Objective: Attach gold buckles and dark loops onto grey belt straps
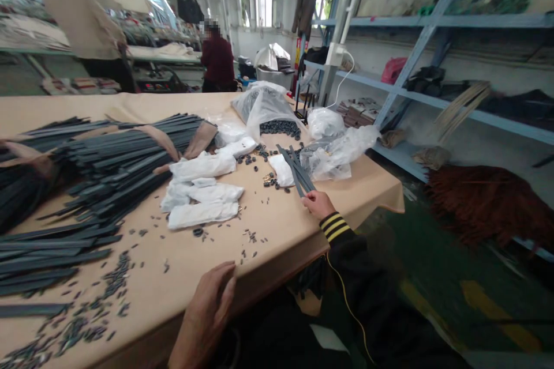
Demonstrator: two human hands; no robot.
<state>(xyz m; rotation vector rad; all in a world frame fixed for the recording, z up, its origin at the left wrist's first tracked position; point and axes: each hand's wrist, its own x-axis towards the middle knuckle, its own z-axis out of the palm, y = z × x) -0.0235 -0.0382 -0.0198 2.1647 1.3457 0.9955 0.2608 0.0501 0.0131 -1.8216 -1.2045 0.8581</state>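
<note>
My right hand (319, 204) pinches the near ends of a few dark grey straps (295, 168) above the right part of the table. The far ends of the straps reach over a white packet (282, 170) and small dark rings (272, 180). At the table's front edge, my left hand (211, 295) has its fingers stretched out, and nothing shows in it. Several small dark metal pieces (250, 236) lie scattered just beyond it. White wrapped packets (203, 213) rest farther back, close to a dark ring (198, 232).
Bundles of dark straps (125, 150) cover the table's left side, with a pile of small metal pieces (116, 277) in front. A clear bag (264, 104) spills dark rings at the back. Blue shelving (415, 92) stands to the right. Two people (219, 60) are in the background.
</note>
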